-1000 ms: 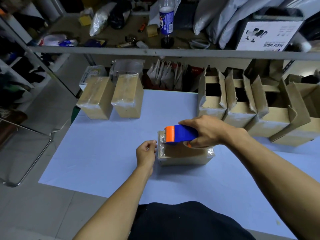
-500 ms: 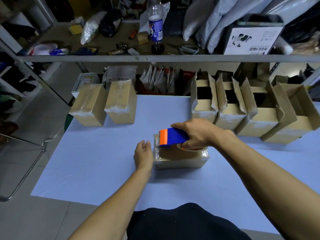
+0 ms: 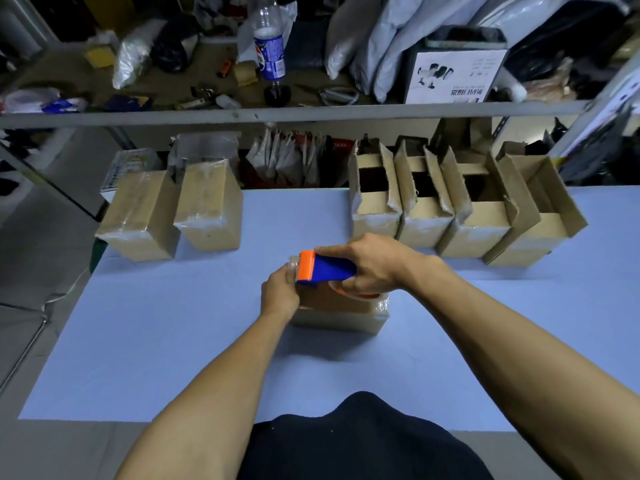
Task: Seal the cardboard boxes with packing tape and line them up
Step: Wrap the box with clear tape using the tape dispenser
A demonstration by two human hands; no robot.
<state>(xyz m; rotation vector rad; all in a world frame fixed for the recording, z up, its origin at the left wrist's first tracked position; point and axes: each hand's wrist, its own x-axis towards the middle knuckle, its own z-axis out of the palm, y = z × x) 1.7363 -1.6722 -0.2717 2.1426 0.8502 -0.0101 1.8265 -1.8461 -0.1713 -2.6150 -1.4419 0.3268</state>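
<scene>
**Tape being cut at the box's left end**

While the right hand (image 3: 374, 268) wraps its grip around the blue and orange tape dispenser (image 3: 323, 270), it holds the tool over the left end of the box being sealed (image 3: 337, 311), which lies near the middle of the bench (image 3: 156, 341). That placement, I judge, puts the orange blade end where the strip must finish. The left hand (image 3: 280, 294) sits at that same end, fingers curled and pinching at the tape edge beside the blade, probably to steady it for the tear. Two sealed boxes (image 3: 173, 207) stand side by side at the far left, already lined up. Four open boxes (image 3: 460, 202) wait in a row at the far right, within reach of the right arm.
</scene>
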